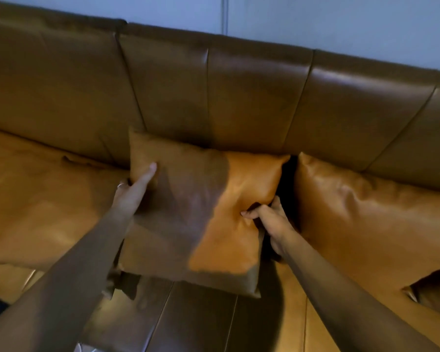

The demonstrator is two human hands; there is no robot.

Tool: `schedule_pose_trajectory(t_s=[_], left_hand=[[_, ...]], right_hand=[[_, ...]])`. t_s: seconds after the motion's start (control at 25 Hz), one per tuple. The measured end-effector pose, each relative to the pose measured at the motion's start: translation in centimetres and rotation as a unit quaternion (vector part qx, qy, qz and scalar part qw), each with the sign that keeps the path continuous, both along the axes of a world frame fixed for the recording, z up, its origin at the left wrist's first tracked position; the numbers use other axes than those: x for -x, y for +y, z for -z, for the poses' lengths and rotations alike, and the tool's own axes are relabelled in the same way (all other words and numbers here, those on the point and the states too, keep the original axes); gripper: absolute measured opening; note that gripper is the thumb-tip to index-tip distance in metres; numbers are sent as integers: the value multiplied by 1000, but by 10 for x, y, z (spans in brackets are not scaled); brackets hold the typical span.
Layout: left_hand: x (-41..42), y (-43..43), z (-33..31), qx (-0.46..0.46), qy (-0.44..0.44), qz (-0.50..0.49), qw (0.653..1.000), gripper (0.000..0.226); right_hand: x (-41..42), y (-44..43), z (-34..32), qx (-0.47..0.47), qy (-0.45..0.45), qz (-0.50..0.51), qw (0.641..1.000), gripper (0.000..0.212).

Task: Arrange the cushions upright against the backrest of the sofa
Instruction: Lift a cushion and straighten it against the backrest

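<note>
Leather-look cushions, two in view, both resting on the sofa seat (36, 212) against the backrest (252, 97).

Two hands are gripping cushion one (201, 212), the middle one: the left hand (130, 196) is clasping its left edge, thumb extended flat along the face; the right hand (269, 219) is pinching a fold at its right edge. It is tan, glossy, square, creased at the pinch, leaning back with its top corners touching the backrest. Cushion two (366, 219), larger, is leaning just beside it on the right, a dark gap showing between them.
</note>
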State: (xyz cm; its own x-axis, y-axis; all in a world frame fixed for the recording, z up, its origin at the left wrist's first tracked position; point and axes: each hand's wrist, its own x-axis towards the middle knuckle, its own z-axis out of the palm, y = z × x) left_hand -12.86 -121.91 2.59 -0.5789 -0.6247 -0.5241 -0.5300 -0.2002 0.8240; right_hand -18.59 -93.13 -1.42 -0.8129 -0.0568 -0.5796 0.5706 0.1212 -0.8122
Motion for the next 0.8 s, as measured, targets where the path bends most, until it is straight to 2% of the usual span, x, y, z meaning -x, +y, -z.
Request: schedule_pose_trajectory(t_s=[0.24, 0.4, 0.48, 0.64, 0.8], left_hand=[[18, -9, -22, -61, 27, 9, 998, 143], [40, -13, -15, -95, 66, 3, 993, 137], [51, -26, -11, -112, 90, 2, 990, 139], [55, -61, -2, -128, 102, -34, 986, 127], [61, -91, -5, -98, 126, -17, 987, 147]], right_hand=[[20, -9, -37, 21, 26, -19, 999, 73], [16, -20, -30, 27, -1, -8, 1000, 90], [13, -36, -22, 40, 13, 10, 999, 96], [18, -79, -23, 64, 61, 25, 996, 102], [17, -110, -18, 79, 68, 30, 994, 99]])
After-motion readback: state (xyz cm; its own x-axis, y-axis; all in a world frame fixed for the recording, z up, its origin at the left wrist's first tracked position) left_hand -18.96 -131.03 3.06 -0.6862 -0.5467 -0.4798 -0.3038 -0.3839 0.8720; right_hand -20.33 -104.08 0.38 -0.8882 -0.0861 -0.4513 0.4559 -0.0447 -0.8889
